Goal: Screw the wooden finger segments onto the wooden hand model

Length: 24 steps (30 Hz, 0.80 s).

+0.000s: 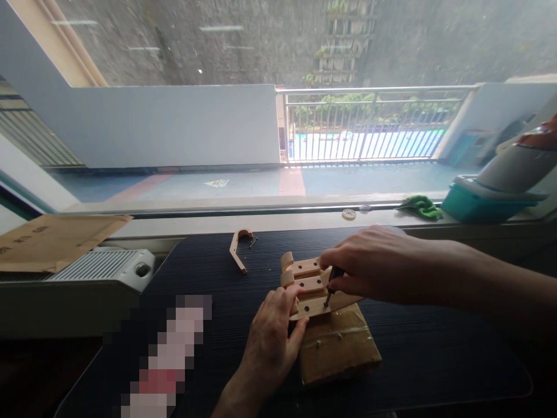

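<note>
A small wooden assembly point(307, 283) of stacked curved slats with holes rests on a brown wooden block point(337, 348) on the black table point(209, 273). My left hand point(272, 337) grips the assembly's near left corner with thumb and fingers closed on it. My right hand point(374, 264) reaches in from the right and pinches a small dark screwdriver point(331, 287), whose tip stands in a hole of the front slat. A loose curved wooden piece point(237, 249) lies further back, with a small dark screw point(253, 242) beside it.
A ribbed metal unit point(100, 266) and cardboard point(52, 241) sit at the left. On the window sill lie a round coin-like disc point(348, 214), a green cloth point(421, 207) and a teal and white appliance point(496, 191). A pixelated patch covers the near left table.
</note>
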Each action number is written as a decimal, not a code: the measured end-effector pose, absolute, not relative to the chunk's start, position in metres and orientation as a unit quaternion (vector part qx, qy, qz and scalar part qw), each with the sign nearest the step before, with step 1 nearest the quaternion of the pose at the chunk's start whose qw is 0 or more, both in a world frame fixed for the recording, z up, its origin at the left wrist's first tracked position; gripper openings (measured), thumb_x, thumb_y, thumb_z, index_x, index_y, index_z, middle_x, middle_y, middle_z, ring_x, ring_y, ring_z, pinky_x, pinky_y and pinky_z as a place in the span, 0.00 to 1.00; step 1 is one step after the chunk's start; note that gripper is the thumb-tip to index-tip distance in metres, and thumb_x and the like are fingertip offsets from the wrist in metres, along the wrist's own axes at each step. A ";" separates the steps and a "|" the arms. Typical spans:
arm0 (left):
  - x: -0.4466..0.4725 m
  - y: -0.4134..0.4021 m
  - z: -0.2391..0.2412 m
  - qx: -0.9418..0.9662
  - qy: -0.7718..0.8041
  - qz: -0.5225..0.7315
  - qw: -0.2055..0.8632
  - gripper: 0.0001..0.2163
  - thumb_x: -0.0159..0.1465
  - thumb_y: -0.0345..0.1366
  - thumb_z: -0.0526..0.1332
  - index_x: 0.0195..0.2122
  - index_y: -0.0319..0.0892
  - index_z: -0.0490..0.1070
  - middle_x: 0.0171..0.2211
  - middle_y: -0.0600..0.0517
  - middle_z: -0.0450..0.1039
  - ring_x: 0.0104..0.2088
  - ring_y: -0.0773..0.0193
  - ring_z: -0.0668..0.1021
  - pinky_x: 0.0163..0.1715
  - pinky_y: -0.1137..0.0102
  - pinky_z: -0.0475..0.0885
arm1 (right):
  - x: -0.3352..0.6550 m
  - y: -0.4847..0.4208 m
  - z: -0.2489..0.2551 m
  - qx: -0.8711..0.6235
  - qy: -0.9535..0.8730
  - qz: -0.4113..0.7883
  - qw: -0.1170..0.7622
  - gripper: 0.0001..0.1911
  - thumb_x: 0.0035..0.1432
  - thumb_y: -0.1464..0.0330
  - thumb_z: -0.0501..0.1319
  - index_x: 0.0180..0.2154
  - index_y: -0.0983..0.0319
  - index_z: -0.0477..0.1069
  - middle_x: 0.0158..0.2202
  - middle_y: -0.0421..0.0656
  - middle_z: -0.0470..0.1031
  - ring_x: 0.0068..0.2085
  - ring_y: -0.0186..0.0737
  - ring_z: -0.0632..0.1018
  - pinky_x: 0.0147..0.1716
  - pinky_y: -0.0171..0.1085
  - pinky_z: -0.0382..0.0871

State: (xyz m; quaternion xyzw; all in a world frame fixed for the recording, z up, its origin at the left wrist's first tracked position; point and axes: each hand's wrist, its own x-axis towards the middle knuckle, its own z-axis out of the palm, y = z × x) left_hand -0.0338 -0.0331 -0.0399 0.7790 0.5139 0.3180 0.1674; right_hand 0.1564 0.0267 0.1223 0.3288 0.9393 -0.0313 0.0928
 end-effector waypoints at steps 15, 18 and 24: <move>-0.034 -0.035 -0.038 0.779 0.513 0.319 0.168 0.19 0.60 0.27 0.56 0.51 0.47 0.58 0.41 0.50 0.68 0.41 0.57 0.72 0.42 0.60 0.71 | 0.156 0.025 0.108 0.313 0.943 -0.054 0.104 0.11 0.62 0.73 0.51 0.31 0.63 0.70 0.28 0.42 0.75 0.28 0.36 0.74 0.24 0.34 0.54; -0.034 -0.035 -0.038 0.778 0.514 0.320 0.167 0.19 0.60 0.27 0.57 0.51 0.46 0.58 0.41 0.50 0.68 0.42 0.57 0.72 0.43 0.60 0.70 | 0.154 0.025 0.110 0.334 0.935 -0.041 0.109 0.11 0.62 0.71 0.50 0.32 0.63 0.70 0.27 0.43 0.75 0.27 0.36 0.74 0.24 0.34 0.53; -0.034 -0.036 -0.038 0.777 0.517 0.317 0.169 0.19 0.60 0.27 0.57 0.51 0.47 0.58 0.43 0.50 0.67 0.43 0.57 0.72 0.44 0.60 0.69 | 0.155 0.022 0.124 0.327 0.937 -0.047 0.113 0.07 0.57 0.72 0.55 0.31 0.60 0.71 0.29 0.41 0.76 0.31 0.38 0.75 0.25 0.34 0.53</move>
